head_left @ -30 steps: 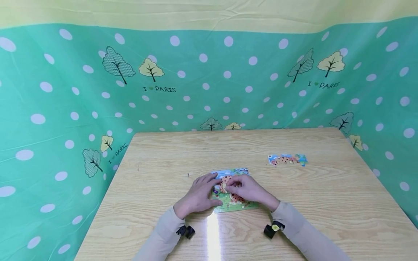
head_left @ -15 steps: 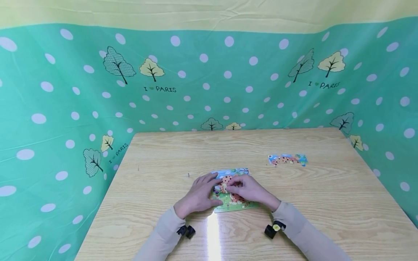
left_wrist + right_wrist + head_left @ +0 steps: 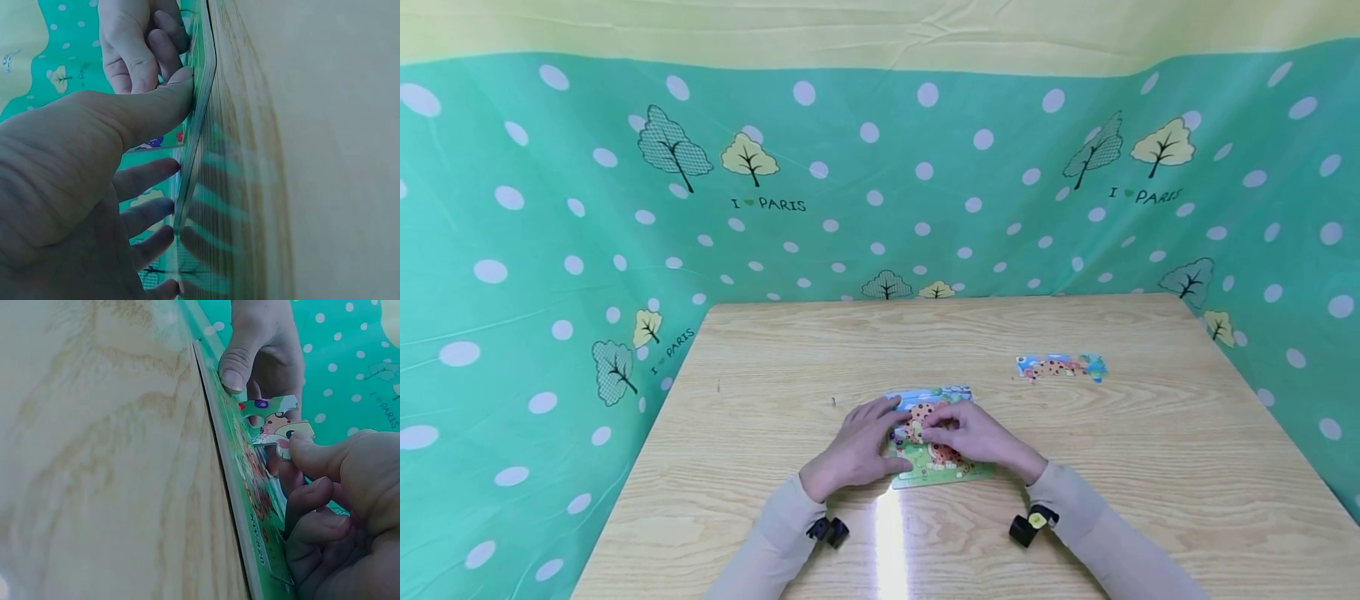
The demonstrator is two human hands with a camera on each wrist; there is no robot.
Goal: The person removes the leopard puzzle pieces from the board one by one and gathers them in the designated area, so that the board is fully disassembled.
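2 hands at a puzzle board point(image 3: 938, 477) on a wood-grain counter point(image 3: 775, 358).

The left hand point(image 3: 859, 446) is spread wide, gripping nothing, its thumb touching the board's edge; the right hand point(image 3: 973, 433) pinches 1 puzzle piece point(image 3: 276, 422) between thumb and fingers, tilted over the board. Farther off, to the right, lies a strip of puzzle pieces point(image 3: 1054, 367); behind the counter hangs a green dotted cloth point(image 3: 925, 200).

In the head view, your left hand point(image 3: 859, 450) and right hand point(image 3: 976, 435) partly hide the puzzle board point(image 3: 928, 477); the lower edge crops both sleeves point(image 3: 771, 533). One dark speck point(image 3: 833, 402) is too small to identify.
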